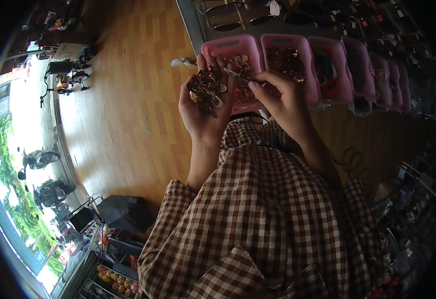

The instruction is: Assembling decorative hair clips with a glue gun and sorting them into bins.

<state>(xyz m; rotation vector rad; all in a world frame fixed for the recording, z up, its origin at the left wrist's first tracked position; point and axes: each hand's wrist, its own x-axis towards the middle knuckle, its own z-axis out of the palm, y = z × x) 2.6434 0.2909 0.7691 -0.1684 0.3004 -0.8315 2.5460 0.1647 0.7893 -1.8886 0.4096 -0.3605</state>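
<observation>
My left hand [203,124] is palm up, its fingers slightly curled around a heap of small metal snap hair clips [208,94], dark and gold-toned. My right hand [287,99] comes in from the right and pinches one hair clip [235,74] between thumb and forefinger, close to the left fingertips. Just beyond and partly behind both hands is a pink plastic basket [228,43] with more clips inside. Another pink basket [283,39] to its right holds brown and coppery small pieces.
More pink baskets [356,42] continue in a row to the right, one with coloured bands. Sunglasses [228,17] hang on a rack behind them. Wooden flooring [133,99] lies to the left, with parked motorbikes [51,192] outside. A dark seat [123,214] stands at lower left.
</observation>
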